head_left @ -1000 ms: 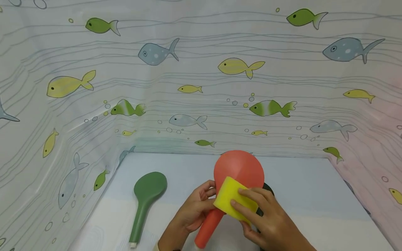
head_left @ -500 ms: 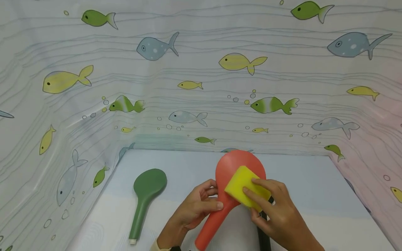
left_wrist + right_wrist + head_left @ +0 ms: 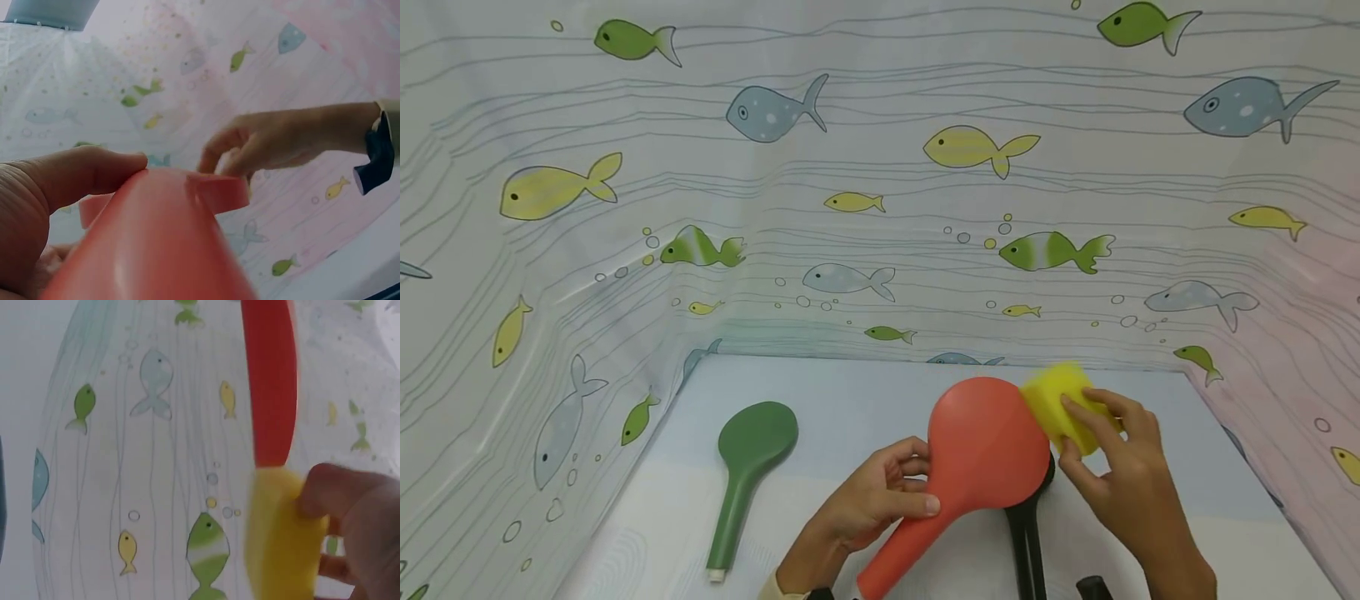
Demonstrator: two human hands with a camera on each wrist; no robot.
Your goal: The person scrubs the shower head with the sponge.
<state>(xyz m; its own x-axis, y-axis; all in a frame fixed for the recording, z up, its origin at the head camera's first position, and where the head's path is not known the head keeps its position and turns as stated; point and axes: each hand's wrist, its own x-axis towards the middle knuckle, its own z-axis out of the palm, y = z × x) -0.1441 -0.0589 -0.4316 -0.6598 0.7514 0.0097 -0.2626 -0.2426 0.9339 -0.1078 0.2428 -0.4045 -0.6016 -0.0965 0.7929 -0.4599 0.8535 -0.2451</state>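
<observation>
From my remote seat this looks like a makeshift bathroom-style recording booth: a fish-printed shower curtain (image 3: 865,208) hangs as walls on three sides of a pale tabletop (image 3: 850,400), and shower heads, one green (image 3: 747,467), one red (image 3: 970,467), are the props here

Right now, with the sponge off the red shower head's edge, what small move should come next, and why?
Probably bring the yellow sponge in the right hand back onto the red shower head, which the left hand grips by the handle; the sponge sits past its upper right rim.
</observation>
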